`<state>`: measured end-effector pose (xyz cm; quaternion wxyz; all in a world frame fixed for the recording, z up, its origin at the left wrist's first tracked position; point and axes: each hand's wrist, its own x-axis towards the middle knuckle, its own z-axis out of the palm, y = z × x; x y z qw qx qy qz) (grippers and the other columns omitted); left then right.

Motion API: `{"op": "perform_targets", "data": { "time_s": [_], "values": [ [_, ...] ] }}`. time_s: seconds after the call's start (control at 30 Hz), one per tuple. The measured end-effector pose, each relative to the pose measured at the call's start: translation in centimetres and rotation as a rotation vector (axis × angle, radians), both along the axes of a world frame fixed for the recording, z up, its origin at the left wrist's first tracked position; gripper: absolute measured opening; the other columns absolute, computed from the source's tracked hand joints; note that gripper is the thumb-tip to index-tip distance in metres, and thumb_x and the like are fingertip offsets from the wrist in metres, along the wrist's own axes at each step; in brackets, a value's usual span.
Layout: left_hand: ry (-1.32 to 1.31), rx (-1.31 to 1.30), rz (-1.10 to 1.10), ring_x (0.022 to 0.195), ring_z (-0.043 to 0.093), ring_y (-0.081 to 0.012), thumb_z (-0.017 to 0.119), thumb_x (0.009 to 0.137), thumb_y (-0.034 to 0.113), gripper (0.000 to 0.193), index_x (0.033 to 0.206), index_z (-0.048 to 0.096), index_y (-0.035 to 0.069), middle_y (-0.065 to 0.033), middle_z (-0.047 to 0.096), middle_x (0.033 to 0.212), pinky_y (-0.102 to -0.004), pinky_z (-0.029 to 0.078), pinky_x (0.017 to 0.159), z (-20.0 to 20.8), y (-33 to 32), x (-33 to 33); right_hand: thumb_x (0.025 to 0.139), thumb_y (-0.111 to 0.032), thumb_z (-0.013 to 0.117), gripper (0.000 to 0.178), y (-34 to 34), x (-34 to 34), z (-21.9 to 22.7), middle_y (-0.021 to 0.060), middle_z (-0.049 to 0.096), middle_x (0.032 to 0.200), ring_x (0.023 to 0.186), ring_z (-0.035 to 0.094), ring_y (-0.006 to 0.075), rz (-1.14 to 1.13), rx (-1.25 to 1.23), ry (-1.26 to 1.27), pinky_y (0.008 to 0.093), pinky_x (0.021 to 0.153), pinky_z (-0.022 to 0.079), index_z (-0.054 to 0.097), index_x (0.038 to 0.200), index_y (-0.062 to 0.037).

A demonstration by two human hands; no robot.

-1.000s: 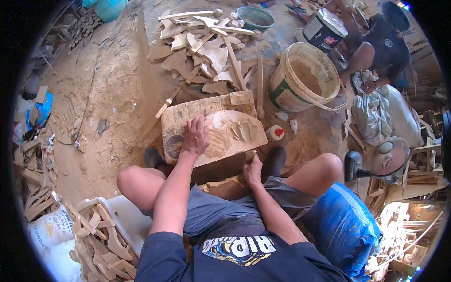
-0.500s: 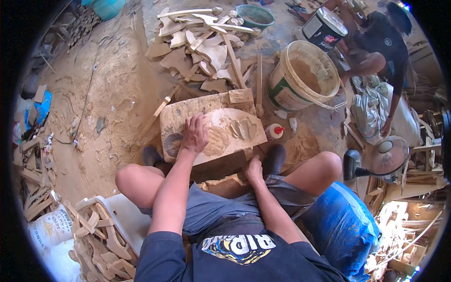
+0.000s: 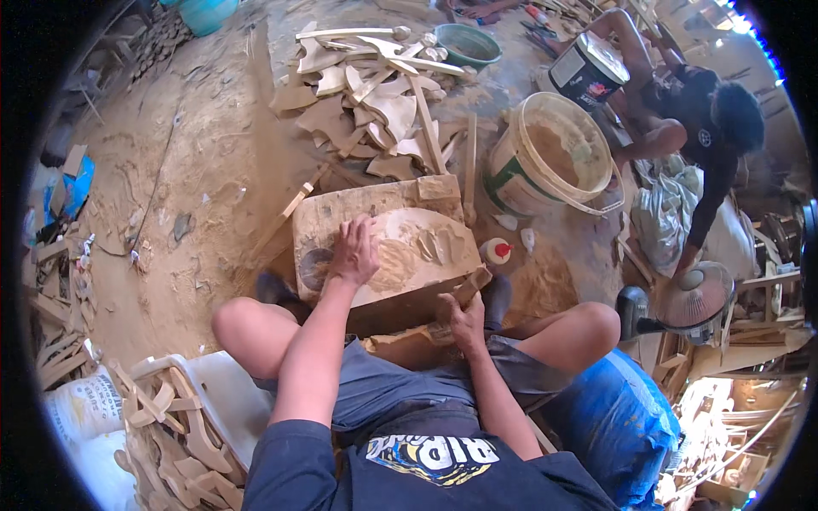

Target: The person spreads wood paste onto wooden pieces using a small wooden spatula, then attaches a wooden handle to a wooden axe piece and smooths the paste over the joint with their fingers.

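the left hand [image 3: 355, 251] lies with bent fingers on a thick wood block [image 3: 328, 220], and the right hand [image 3: 464, 319] holds a short piece of wood [image 3: 473, 286] by the block's near right corner. a small white bottle [image 3: 492, 251] with a red top is just right of the block, a big bucket [image 3: 509, 175] is behind the bottle, and a pile of cut wood [image 3: 375, 111] lies past the block with a green bowl [image 3: 468, 60] near it. on the right, another person [image 3: 711, 157] reaches down by a fan [image 3: 694, 294], a blue sack [image 3: 613, 396] is near the right knee [image 3: 596, 328], and a white tub [image 3: 226, 392] of wood bits [image 3: 183, 434] is near the left knee [image 3: 234, 328].
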<state>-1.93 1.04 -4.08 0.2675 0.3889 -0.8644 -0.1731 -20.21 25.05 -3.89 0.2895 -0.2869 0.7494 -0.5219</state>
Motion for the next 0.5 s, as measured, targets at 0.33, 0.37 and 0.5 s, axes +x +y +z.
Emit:
{"op": "perform_targets", "data": {
  "time_s": [0.33,0.37,0.5],
  "values": [
    [0.004,-0.042,-0.021,0.128,0.052,-0.0385,0.065,0.095,0.016,0.042,0.134,0.056,0.007,-0.0146,0.056,0.14,-0.0512,0.043,0.11,-0.5,-0.2,-1.0,0.093,0.011,0.05,0.036,-0.9,-1.0,-2.2,0.0138,0.068,0.113,0.104,0.064,0.0255,0.198,0.016,0.045,0.0364,0.096,0.051,0.058,0.127,0.0031],
    [-0.007,-0.025,-0.008,0.128,0.052,-0.0385,0.065,0.095,0.016,0.041,0.134,0.056,0.007,-0.0146,0.056,0.14,-0.051,0.043,0.11,-0.6,-0.1,-1.1,0.089,0.01,0.046,0.042,-1.0,-0.9,-2.2,0.0167,0.067,0.114,0.106,0.064,0.0296,0.189,0.102,0.057,0.0379,0.099,0.05,0.056,0.13,0.004],
    [-0.041,-0.052,0.024,0.128,0.052,-0.0385,0.065,0.095,0.016,0.041,0.134,0.056,0.007,-0.0141,0.057,0.14,-0.0506,0.042,0.11,-0.9,0.0,0.3,0.086,0.007,0.046,0.053,-1.7,-0.5,-2.1,0.0244,0.065,0.113,0.107,0.063,0.0374,0.278,0.311,0.123,0.0419,0.1,0.05,0.047,0.139,0.0076]
  ]
}}
